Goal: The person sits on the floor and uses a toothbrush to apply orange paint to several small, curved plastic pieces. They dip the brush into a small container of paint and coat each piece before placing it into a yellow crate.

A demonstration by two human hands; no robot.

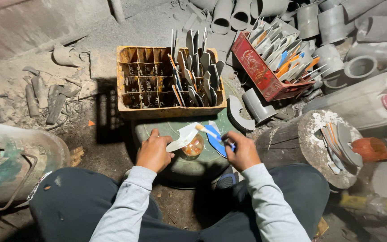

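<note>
The round drum lid [175, 166] lies on the floor before the person's knees. A small bowl [193, 147] stands on it, between the left hand [154, 153] and the right hand [243, 151]. Behind the lid stands a divided crate [166, 110], with flat blades [198, 74] upright in its right compartments. Right of it a second crate [258, 71] leans, and a wooden stump [301, 143] carries more blades.

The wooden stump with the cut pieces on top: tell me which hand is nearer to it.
Right. The right hand is just beside the wooden stump; the left hand is farther off, across the small jar.
</note>
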